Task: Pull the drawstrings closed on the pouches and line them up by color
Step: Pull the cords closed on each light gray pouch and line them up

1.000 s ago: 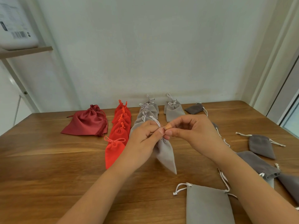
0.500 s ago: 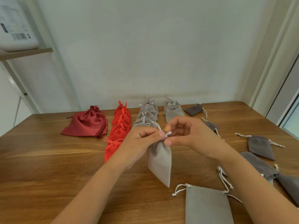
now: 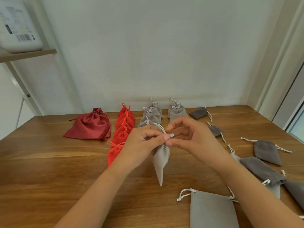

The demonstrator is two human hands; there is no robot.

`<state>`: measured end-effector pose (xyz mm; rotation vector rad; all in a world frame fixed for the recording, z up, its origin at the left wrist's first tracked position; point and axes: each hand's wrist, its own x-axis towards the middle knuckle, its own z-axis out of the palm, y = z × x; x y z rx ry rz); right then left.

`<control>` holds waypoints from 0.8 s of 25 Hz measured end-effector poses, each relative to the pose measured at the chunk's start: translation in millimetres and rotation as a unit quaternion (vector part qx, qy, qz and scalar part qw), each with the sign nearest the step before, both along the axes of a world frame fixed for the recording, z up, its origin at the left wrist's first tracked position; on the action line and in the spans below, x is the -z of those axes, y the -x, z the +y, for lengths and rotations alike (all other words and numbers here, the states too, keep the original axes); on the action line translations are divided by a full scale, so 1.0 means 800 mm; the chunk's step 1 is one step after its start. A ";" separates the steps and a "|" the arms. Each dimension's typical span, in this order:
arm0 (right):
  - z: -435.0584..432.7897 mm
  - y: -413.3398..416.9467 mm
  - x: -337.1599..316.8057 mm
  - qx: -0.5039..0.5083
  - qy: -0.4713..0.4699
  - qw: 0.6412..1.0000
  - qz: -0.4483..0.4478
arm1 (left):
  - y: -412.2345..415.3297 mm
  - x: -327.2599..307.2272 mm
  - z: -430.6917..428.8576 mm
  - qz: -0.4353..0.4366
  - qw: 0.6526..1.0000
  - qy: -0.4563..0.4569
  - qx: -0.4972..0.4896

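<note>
A small light grey pouch hangs above the table, its neck gathered tight. My left hand pinches the pouch's neck and white drawstring. My right hand pinches the drawstring loop right beside it, with its other fingers curled. Behind the hands runs a row of closed red pouches. To its right runs a row of closed light grey pouches, then two more light grey pouches.
A larger dark red satin pouch lies at the left on the wooden table. Several dark grey pouches lie scattered at the right. A large light grey pouch lies near the front edge. A shelf hangs at the upper left.
The hanging pouch has swung from slanting right to pointing almost straight down. Both hands stay together at its neck, and the right hand's fingers have opened a little.
</note>
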<state>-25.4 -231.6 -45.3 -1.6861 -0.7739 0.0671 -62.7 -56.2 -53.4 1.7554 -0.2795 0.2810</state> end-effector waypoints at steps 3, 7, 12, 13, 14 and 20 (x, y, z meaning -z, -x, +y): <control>0.003 0.003 0.004 0.050 0.048 0.986 -0.151 | -0.003 0.004 0.003 -0.004 1.000 -0.005 -0.013; 0.003 -0.003 0.008 0.062 0.068 0.978 -0.189 | -0.002 0.006 0.002 -0.002 0.999 -0.036 -0.021; 0.002 -0.005 0.010 0.077 0.092 0.971 -0.207 | -0.003 0.006 0.002 0.036 0.998 -0.050 -0.023; 0.003 -0.005 0.011 0.090 0.089 0.966 -0.224 | -0.002 0.005 0.002 0.046 0.998 -0.033 -0.021; 0.003 -0.006 0.012 0.103 0.084 0.959 -0.249 | -0.002 0.004 0.002 0.055 0.998 -0.011 -0.027; 0.011 -0.011 0.023 0.157 0.071 0.918 -0.358 | -0.002 0.005 -0.002 0.166 0.979 0.113 -0.042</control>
